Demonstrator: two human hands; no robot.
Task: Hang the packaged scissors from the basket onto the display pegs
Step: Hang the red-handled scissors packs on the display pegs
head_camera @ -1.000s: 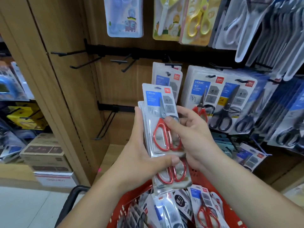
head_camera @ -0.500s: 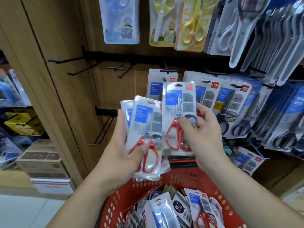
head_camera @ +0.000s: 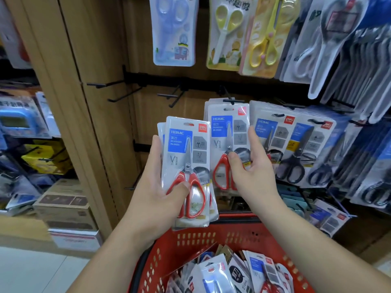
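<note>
My left hand grips a small stack of packaged red-handled scissors, thumb across the front pack's handles. My right hand holds one more red-handled scissors pack raised in front of a black display peg, where similar packs hang behind it. Whether its hang hole is on the peg I cannot tell. Below, a red basket holds several more scissors packs.
Bare black pegs stick out of the wooden panel at left. Black-handled scissors packs hang to the right; children's scissors hang above. Cardboard boxes and stocked shelves stand at left.
My right hand has pulled one pack off the stack and carried it up and right toward the peg. My left hand stayed in place with the remaining packs.
</note>
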